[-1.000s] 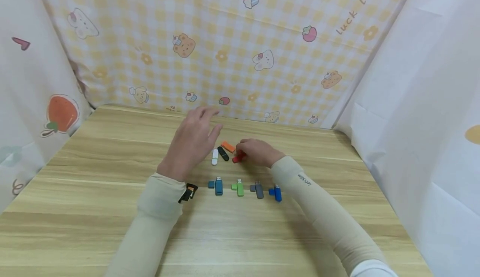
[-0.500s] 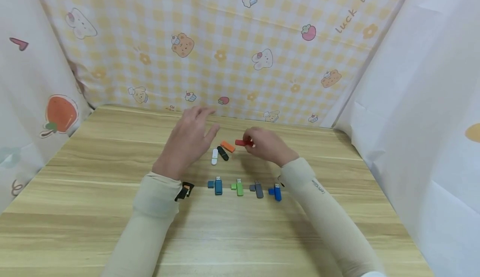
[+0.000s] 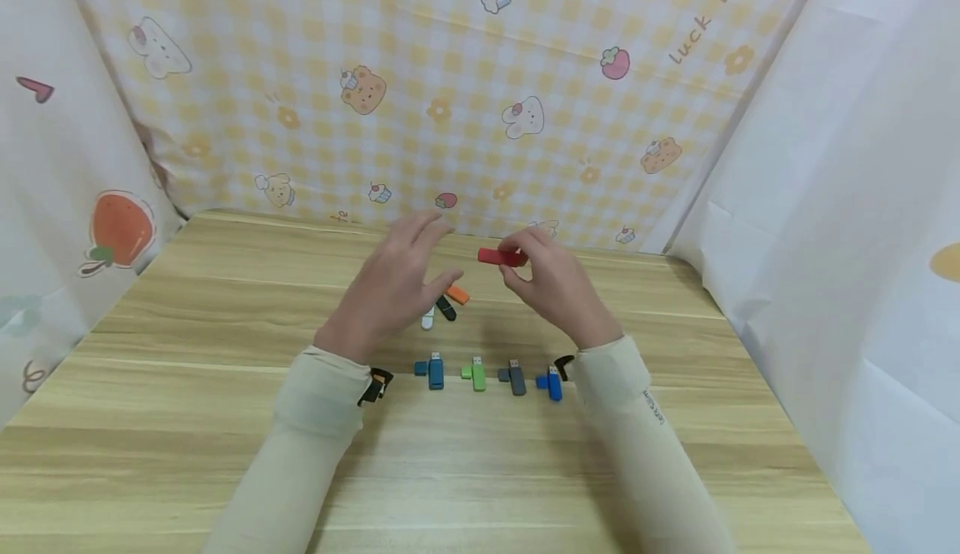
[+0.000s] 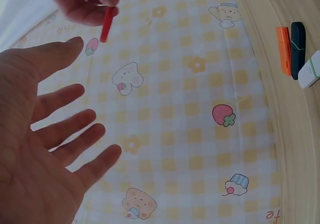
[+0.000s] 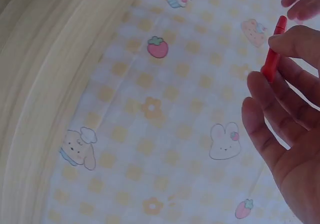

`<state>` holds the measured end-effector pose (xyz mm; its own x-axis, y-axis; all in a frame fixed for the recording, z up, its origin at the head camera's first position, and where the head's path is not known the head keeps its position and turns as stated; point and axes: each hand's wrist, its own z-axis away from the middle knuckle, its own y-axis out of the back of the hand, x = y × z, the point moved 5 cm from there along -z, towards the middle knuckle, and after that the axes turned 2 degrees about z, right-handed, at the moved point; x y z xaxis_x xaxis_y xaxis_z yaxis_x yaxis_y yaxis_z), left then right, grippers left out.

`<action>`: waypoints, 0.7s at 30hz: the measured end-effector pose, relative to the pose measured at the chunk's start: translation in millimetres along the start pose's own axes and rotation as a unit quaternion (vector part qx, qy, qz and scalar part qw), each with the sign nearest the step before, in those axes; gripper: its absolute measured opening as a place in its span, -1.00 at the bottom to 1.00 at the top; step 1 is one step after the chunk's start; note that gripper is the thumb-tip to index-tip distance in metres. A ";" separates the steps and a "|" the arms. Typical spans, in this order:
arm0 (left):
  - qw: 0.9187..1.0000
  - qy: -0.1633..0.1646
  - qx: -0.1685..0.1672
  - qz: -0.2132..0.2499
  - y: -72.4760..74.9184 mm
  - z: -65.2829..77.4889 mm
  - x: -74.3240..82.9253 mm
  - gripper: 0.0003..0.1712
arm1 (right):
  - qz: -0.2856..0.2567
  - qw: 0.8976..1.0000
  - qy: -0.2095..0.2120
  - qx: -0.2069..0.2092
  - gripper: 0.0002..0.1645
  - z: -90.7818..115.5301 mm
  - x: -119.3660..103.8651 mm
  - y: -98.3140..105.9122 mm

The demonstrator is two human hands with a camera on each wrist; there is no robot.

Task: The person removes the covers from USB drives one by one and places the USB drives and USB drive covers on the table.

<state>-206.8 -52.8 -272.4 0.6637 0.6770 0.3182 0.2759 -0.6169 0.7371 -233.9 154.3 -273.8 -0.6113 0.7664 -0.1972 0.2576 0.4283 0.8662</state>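
My right hand [image 3: 558,287] pinches a red USB stick [image 3: 492,257] between thumb and fingers, raised above the back of the table. Its capped end points left, toward my other hand. My left hand [image 3: 393,283] is spread with nothing in it, thumb and fingers apart, a short way left of the red stick. In the left wrist view the red USB stick [image 4: 107,24] sticks out of the other hand, apart from my left fingertips. Below the hands lie an orange USB stick [image 3: 457,294], a black one [image 3: 447,309] and a white one [image 3: 427,319], partly covered by my left hand.
Nearer me, a row of uncapped USB sticks lies with caps beside them: teal [image 3: 436,373], green [image 3: 478,375], grey [image 3: 517,379] and blue [image 3: 554,385]. A checked cloth [image 3: 300,146] hangs behind the wooden table [image 3: 465,471], with white cloth at both sides.
My right hand has lifted the red USB stick from beside the orange one, up and slightly right. My left hand has shifted a little right toward it.
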 end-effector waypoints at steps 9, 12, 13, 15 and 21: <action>0.997 -0.066 0.029 -0.011 -3.9 -1.8 13.4 -0.27 | 0.000 0.994 0.055 0.093 -0.69 12.7 -16.8 11.9; 0.996 -0.079 0.033 -0.014 -4.9 -1.6 17.3 -0.28 | -0.001 0.993 0.060 0.106 -0.70 15.4 -21.0 14.6; 0.996 -0.084 0.035 -0.015 -5.3 -1.6 18.6 -0.30 | -0.002 0.992 0.062 0.110 -0.69 16.2 -22.9 15.8; 0.995 -0.094 0.041 -0.016 -5.7 -1.7 21.0 -0.33 | -0.001 0.991 0.067 0.115 -0.69 17.3 -27.1 18.1; 0.988 -0.132 0.071 -0.023 -4.9 -1.8 28.2 -0.52 | 0.003 0.989 0.084 0.124 -0.70 18.2 -36.2 21.0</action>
<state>-190.7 -30.0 -266.0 0.8014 0.5886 0.1062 0.3921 -0.6511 0.6499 -192.7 144.3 -256.9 -0.7191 0.6882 -0.0962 0.4242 0.5443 0.7237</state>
